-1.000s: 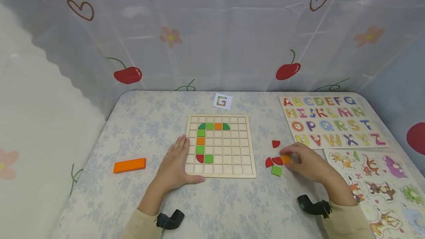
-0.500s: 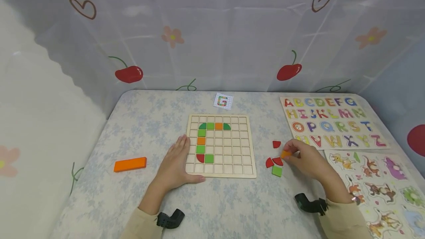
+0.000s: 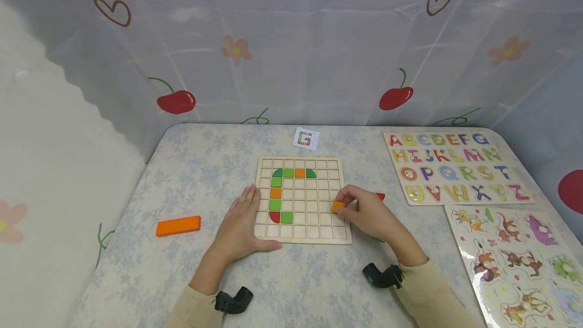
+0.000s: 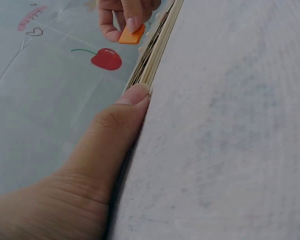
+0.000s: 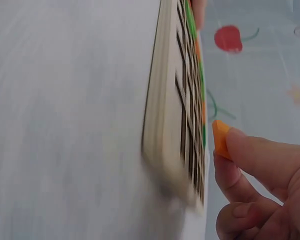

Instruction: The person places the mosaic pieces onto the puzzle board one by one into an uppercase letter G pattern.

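A square wooden grid board (image 3: 312,233) lies mid-table, with green, orange and red tiles forming a bracket-like shape in its left and upper cells. My left hand (image 3: 240,222) rests against the board's left side, fingers straight; its thumb (image 4: 112,130) lies along the near edge. Between thumb and fingertips, my right hand (image 3: 374,212) pinches an orange square tile (image 5: 220,139), held above the board's right edge. Past that hand, a red quarter-circle tile (image 3: 380,196) shows in part; the other loose tiles are mostly hidden behind the hand and wrist.
A small card (image 3: 306,138) printed with a coloured G lies behind the board. To the left is a long orange block (image 3: 178,226). An alphabet puzzle (image 3: 455,167) and an animal puzzle (image 3: 496,287) cover the table's right side.
The right hand has picked up the orange square tile from the loose pieces and carried it left to over the board's right edge. The left hand has stayed in place.
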Demonstrator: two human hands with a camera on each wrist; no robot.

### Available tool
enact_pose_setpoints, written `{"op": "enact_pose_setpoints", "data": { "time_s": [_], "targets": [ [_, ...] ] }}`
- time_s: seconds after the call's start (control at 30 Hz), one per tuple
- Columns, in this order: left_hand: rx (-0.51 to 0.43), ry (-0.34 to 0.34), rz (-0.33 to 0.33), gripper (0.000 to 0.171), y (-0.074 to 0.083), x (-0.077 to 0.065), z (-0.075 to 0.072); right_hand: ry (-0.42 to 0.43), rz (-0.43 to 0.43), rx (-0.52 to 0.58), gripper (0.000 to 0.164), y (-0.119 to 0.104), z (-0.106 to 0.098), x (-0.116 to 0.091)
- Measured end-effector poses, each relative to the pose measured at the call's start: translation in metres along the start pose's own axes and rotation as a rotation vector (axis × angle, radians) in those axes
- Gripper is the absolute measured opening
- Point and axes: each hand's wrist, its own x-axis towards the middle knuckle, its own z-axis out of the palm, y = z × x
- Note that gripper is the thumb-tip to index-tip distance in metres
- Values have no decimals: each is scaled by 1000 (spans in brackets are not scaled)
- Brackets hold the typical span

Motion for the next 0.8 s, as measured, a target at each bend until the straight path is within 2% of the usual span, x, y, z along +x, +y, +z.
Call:
{"op": "enact_pose_setpoints", "data": {
  "time_s": [0.2,0.43,0.8],
  "targets": [
    [-2,-1,-5,140,1,0,-1,-65,-30,26,17,-27,25,14],
    [5,-5,-8,140,1,0,-1,-84,-53,10,15,-43,49,22],
    [2,-10,-10,140,1,0,-2,-53,-101,-80,12,-50,60,22]
  ]
}}
